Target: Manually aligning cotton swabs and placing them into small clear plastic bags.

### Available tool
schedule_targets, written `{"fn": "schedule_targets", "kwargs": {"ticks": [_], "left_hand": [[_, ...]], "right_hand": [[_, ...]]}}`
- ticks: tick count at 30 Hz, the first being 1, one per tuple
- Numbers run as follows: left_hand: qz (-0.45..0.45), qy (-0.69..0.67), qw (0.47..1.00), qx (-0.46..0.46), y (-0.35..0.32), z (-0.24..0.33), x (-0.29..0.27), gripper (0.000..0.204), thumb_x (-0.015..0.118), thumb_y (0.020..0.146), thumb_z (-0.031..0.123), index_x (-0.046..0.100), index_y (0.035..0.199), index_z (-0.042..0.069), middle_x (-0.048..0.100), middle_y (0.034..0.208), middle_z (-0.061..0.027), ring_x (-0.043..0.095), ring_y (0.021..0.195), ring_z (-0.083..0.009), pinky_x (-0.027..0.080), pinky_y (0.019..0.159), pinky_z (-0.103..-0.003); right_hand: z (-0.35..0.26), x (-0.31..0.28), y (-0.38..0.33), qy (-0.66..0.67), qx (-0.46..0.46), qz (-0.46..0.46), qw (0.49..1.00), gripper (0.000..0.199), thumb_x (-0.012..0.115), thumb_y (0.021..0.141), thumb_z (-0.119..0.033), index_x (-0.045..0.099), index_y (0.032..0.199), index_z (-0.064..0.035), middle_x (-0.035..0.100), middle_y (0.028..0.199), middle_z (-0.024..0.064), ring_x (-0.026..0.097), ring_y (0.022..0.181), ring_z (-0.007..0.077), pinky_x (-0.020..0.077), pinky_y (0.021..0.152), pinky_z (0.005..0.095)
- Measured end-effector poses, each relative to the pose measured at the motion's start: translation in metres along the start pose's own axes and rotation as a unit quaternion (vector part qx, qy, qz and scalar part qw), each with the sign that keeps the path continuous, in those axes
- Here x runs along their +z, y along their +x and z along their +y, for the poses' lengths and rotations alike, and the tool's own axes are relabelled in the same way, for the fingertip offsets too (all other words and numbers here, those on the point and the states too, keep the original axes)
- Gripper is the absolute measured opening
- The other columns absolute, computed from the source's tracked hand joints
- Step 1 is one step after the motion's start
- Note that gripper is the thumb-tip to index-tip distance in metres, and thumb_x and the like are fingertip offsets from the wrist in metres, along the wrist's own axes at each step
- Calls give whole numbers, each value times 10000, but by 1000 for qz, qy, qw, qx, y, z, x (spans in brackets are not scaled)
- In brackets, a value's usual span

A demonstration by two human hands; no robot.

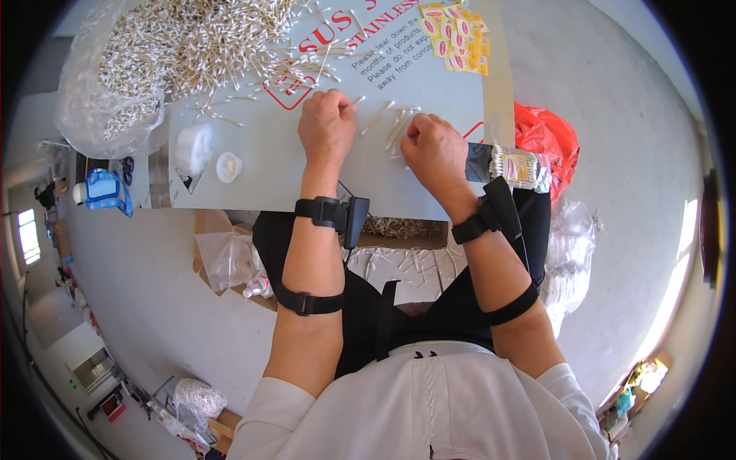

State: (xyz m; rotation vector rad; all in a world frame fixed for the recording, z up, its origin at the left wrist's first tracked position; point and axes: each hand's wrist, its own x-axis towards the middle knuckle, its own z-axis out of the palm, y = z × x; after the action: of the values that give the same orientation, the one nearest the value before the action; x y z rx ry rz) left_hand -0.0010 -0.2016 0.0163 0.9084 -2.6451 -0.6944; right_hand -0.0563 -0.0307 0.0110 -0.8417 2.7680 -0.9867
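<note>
Grey floor (629, 115) surrounds a metal-sheeted worktable (268, 172), on which a broad heap of cotton swabs (207, 46) spreads at the far left, partly inside a clear plastic bag (82, 103). Both bare hands are over the table with fingers curled: the left hand (327, 126) beside a single swab end (359, 100), the right hand (435, 152) next to several shafts; whether either grasps a swab cannot be told, the fingertips being hidden. Near the right edge lies a filled swab packet (517, 167). Smallest are the loose swabs (377, 119), between the hands. Each is presumably very light, its stiff, thin shaft liable to roll or snap, its tips soft; mid-shaft appears best for a pinch.
</note>
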Motion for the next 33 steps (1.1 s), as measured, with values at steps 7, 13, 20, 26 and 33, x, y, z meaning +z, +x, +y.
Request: {"fn": "schedule_targets", "kwargs": {"ticks": [7,13,20,26,33], "left_hand": [[-1,-44,998,36,-9,9,-2,146,744,740,110,619,786,51,611,859,-92,592,889,-293,503,717,-442],[-14,9,998,68,-23,18,3,122,691,782,87,581,761,41,611,809,-104,599,824,-317,479,687,-438],[13,-113,993,-16,-66,26,0,132,678,789,49,547,770,43,581,775,-105,582,775,-322,467,673,-430],[23,-105,992,66,-78,33,9,139,689,763,31,551,759,47,563,755,-98,578,776,-312,469,677,-433],[-101,-25,985,141,-50,55,9,82,681,742,49,603,767,48,587,782,-97,591,837,-312,491,713,-431]], "right_hand": [[13,-7,6,112,37,34,992,52,641,765,-115,617,770,-69,638,805,99,637,754,297,505,646,398],[19,-11,23,183,-67,15,981,105,650,760,-44,675,854,-84,606,827,88,624,784,278,508,671,372],[24,-14,25,14,-201,-34,979,78,655,753,-29,656,803,-88,553,875,80,588,892,269,512,714,379],[38,-24,-10,113,-195,0,974,81,656,731,-2,626,789,-50,579,926,81,601,878,283,520,712,371],[45,-20,-27,113,-194,83,971,199,640,692,62,658,859,-43,598,954,82,611,890,280,530,730,357]]}}
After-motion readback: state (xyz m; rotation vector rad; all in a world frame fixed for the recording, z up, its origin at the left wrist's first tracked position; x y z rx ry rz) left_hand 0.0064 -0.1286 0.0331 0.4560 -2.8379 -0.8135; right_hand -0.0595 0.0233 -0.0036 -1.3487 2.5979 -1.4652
